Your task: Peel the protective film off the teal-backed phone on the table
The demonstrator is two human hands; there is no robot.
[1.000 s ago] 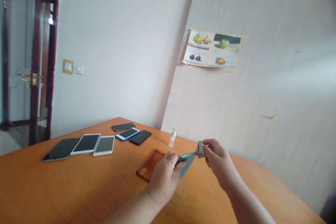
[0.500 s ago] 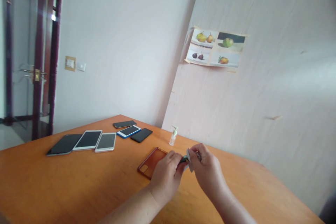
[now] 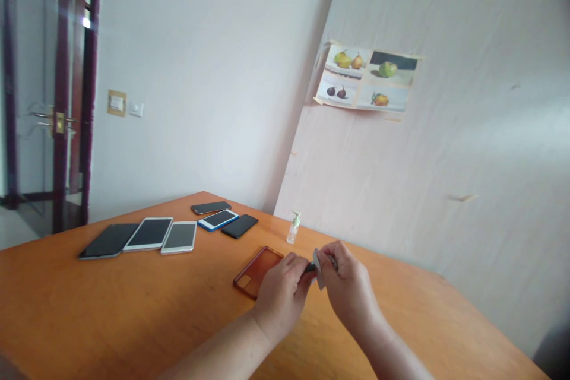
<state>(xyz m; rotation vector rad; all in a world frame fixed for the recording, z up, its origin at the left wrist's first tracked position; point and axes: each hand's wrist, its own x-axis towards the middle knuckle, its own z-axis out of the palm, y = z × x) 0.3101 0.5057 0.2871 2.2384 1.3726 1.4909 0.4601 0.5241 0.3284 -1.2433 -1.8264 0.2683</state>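
Note:
My left hand [image 3: 282,285] is closed around a dark, slim phone [image 3: 310,267], seen nearly edge-on and mostly hidden by the fingers. Pinched in my right hand [image 3: 350,276] is a small grey cloth [image 3: 318,270], wrapped over the phone's right end. Both hands are close together above the table. A clear reddish-brown phone case [image 3: 256,270] lies just left of my left hand, which covers part of it. Beyond the hands stands a small clear pump bottle [image 3: 293,230] with a pale green top.
On the orange-brown wooden table [image 3: 146,314], a dark tablet [image 3: 109,241], a white tablet [image 3: 149,234] and a smaller white device [image 3: 179,237] lie at the left. Behind them are a blue-edged phone [image 3: 218,219] and two dark phones [image 3: 240,226]. A leaning board [image 3: 401,190] borders the far side.
The grey cloth and my right hand have shifted slightly left along the phone, covering more of its visible end. Nothing on the table has been moved.

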